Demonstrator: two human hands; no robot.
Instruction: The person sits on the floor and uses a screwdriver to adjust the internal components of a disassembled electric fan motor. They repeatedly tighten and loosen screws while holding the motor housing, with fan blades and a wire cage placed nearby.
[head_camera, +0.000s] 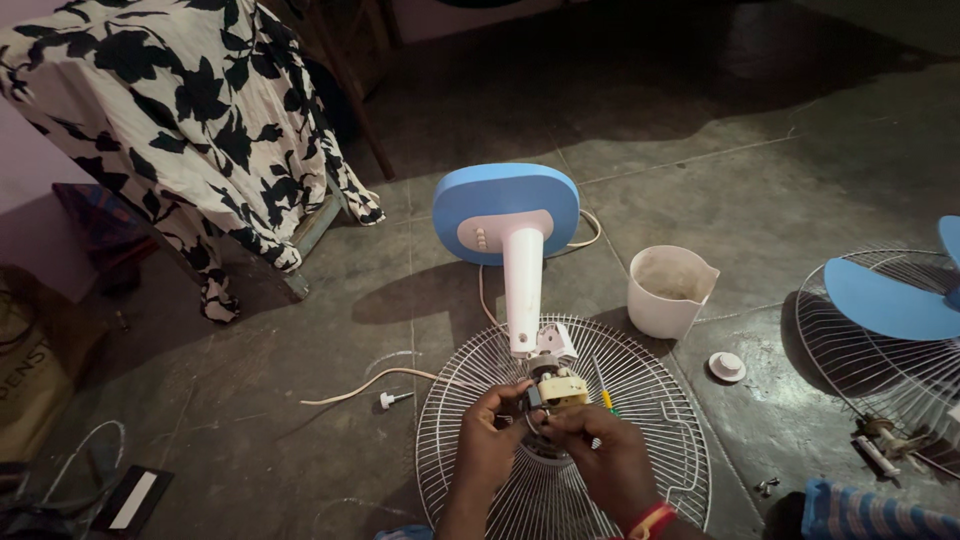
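A table fan lies on the floor with its blue base (505, 205) tipped up and its white neck (523, 290) pointing toward me. The bare fan motor (556, 388) sits at the neck's end over a white wire guard (640, 400). My left hand (490, 445) grips the motor's left side. From the right, my right hand (600, 455) pinches the motor's front; a red bangle is on that wrist. A yellow-handled screwdriver (603, 388) lies on the guard beside the motor.
A white plastic jug (668, 290) stands right of the fan neck. A white cap (727, 366) lies near it. Another wire guard with blue blades (885, 300) lies at the right. A white cord (365, 385) trails left. Floral cloth (190, 110) drapes a stand at back left.
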